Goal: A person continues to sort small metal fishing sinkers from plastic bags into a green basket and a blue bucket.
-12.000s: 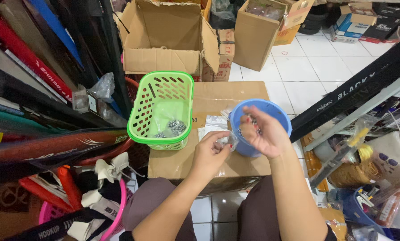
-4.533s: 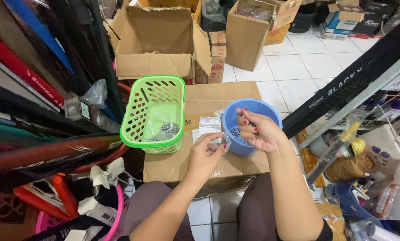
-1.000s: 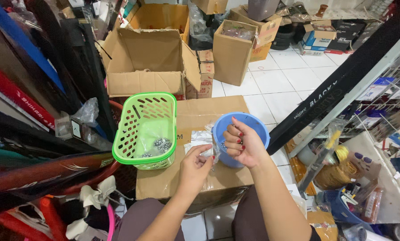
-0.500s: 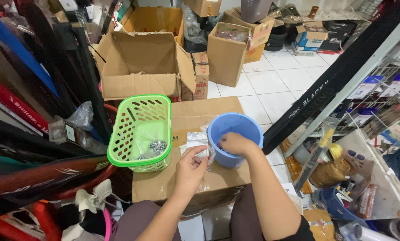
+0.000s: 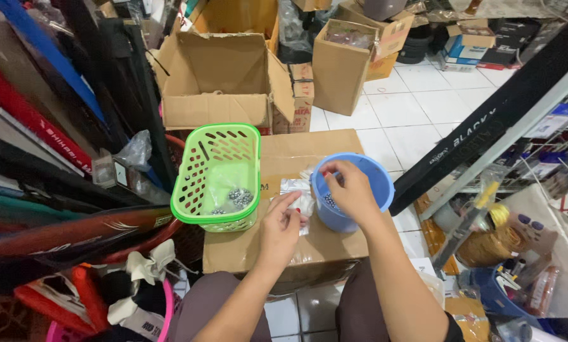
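- The person sits with knees just under the near edge of a closed cardboard box (image 5: 296, 247), which serves as the work surface
- The left hand (image 5: 279, 227) rests on the box top, thumb and fingers pinched on a small clear plastic bag (image 5: 295, 192); the bag lies flat between the two containers
- The right hand (image 5: 349, 190) dips into a blue plastic bucket (image 5: 379, 183) that stands on the right part of the box top. Its fingers curl down toward small dark pellets at the bottom; whether they are closed on any cannot be told from this view
- The two hands are apart but near each other, the bag's mouth just beside the bucket rim
- Judged from this layout, the step is done well when the left hand keeps the bag mouth spread and close to the rim, so that the right hand's travel is short and nothing falls onto the cardboard
- A small pinch per trip appears safer than a full one, since round pellets roll readily on a flat surface
- A green plastic basket (image 5: 217, 174) stands on the left part of the box top, touching or nearly touching the bag's far corner; it holds small filled bags of dark pellets (image 5: 239, 197)
- To the left, long dark and red sleeved items (image 5: 56, 145) lean in a stack
- Beyond the work surface an open empty carton (image 5: 217, 82) stands on the white tiled floor (image 5: 410, 107), with more cartons behind it
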